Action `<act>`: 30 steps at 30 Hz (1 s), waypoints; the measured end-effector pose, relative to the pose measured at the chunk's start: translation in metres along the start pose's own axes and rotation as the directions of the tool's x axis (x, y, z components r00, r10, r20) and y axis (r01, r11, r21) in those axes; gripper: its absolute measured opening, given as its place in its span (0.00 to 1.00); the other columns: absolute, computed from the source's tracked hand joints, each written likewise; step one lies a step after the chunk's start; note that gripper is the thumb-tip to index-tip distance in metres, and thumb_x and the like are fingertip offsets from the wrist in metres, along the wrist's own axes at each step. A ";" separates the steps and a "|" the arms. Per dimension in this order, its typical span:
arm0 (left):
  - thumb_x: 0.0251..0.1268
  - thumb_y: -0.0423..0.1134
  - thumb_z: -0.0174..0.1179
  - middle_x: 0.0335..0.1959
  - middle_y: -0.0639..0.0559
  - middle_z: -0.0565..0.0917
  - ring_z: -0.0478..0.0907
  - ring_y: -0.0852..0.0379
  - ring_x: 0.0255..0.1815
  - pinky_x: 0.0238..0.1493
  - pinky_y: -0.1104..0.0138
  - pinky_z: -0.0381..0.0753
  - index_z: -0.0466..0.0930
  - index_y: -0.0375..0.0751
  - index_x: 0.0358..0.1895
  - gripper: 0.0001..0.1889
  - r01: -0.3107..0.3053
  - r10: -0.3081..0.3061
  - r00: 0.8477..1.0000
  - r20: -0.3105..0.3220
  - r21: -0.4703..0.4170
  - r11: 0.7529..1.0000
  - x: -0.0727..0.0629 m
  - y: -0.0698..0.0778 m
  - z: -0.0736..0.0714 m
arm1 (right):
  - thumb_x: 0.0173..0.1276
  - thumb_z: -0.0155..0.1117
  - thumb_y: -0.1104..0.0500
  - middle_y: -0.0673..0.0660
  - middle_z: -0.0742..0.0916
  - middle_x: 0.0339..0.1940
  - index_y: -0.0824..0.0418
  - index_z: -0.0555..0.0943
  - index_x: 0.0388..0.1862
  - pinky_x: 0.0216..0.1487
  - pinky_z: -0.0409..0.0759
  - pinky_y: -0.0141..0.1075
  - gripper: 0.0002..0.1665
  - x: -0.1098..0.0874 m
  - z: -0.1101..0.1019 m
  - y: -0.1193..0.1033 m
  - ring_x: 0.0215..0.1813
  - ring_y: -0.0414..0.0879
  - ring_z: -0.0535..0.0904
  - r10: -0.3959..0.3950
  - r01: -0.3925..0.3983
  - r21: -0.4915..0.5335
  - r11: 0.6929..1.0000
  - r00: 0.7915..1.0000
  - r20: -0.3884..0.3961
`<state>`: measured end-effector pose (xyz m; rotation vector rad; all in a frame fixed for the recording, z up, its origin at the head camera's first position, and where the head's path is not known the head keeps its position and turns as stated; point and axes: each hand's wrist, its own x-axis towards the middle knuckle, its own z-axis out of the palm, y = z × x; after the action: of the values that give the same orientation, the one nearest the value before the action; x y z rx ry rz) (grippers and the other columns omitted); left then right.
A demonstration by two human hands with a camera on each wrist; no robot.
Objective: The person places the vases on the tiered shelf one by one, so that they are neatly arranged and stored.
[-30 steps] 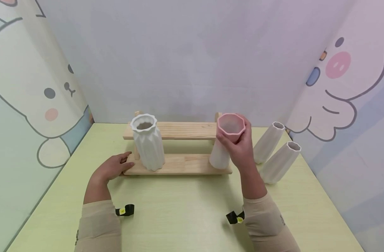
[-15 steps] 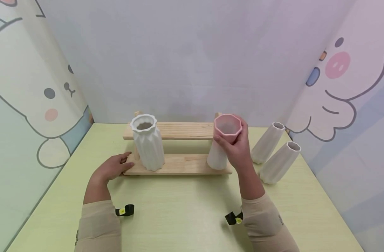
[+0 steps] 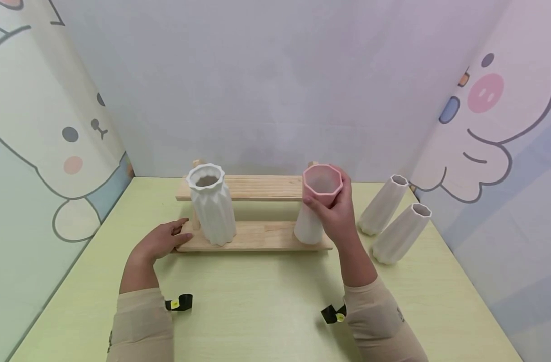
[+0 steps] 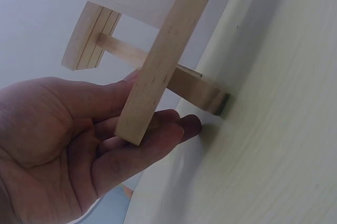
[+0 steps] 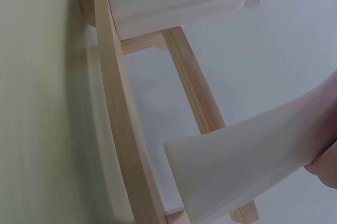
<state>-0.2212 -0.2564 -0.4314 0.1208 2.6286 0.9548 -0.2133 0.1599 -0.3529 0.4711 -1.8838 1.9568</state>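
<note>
My right hand [image 3: 336, 211] grips a pink-and-white vase [image 3: 309, 223] around its pink upper part, over the right end of a two-tier wooden shelf [image 3: 262, 236]. In the right wrist view the base of this vase [image 5: 231, 166] is tilted, with a gap between it and the lower board [image 5: 124, 124]. A white ribbed vase [image 3: 215, 213] stands on the left part of the lower board. My left hand [image 3: 162, 240] holds the left end of that board; the left wrist view shows the thumb and fingers on either side of the board end [image 4: 152, 87].
Two white vases, a rear one [image 3: 384, 206] and a front one [image 3: 402, 235], stand on the pale table [image 3: 257, 311] right of the shelf. A grey backdrop [image 3: 275, 100] rises behind, and printed cartoon walls flank the table.
My right hand has shifted slightly left along the shelf with the pink-and-white vase. The left hand, the shelf and the white vases have stayed in place.
</note>
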 end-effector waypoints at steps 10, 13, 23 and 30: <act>0.73 0.56 0.53 0.75 0.29 0.56 0.52 0.28 0.74 0.67 0.36 0.61 0.51 0.38 0.78 0.40 -0.004 0.004 1.000 0.001 0.001 1.000 0.001 -0.002 0.000 | 0.54 0.80 0.55 0.56 0.75 0.61 0.54 0.60 0.71 0.52 0.79 0.33 0.51 -0.001 0.004 0.001 0.58 0.51 0.73 0.005 -0.005 -0.003 1.000 1.000 0.017; 0.73 0.56 0.53 0.75 0.29 0.57 0.53 0.28 0.74 0.67 0.36 0.62 0.51 0.39 0.78 0.40 -0.003 0.003 1.000 0.001 0.001 1.000 0.001 -0.002 0.000 | 0.53 0.80 0.52 0.56 0.74 0.60 0.53 0.60 0.71 0.52 0.79 0.33 0.51 -0.001 0.004 0.002 0.58 0.50 0.73 0.003 -0.003 -0.011 1.000 1.000 0.022; 0.73 0.56 0.53 0.75 0.29 0.57 0.53 0.28 0.74 0.67 0.37 0.62 0.52 0.37 0.78 0.39 -0.017 0.017 1.000 -0.005 0.006 1.000 0.001 -0.002 0.000 | 0.55 0.79 0.56 0.56 0.74 0.61 0.52 0.60 0.72 0.52 0.80 0.34 0.50 -0.002 0.007 0.002 0.58 0.50 0.73 0.034 -0.033 -0.036 0.999 0.999 0.031; 0.73 0.56 0.53 0.75 0.29 0.57 0.53 0.28 0.74 0.67 0.37 0.61 0.51 0.37 0.78 0.39 -0.015 0.015 1.000 -0.004 0.006 1.000 0.002 -0.002 0.000 | 0.55 0.79 0.53 0.56 0.74 0.61 0.50 0.59 0.72 0.51 0.80 0.35 0.51 -0.002 0.009 0.003 0.58 0.50 0.73 0.049 -0.047 -0.050 0.998 0.998 0.035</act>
<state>-0.2227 -0.2577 -0.4336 0.1398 2.6381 0.9526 -0.2133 0.1507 -0.3560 0.4547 -1.9781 1.9399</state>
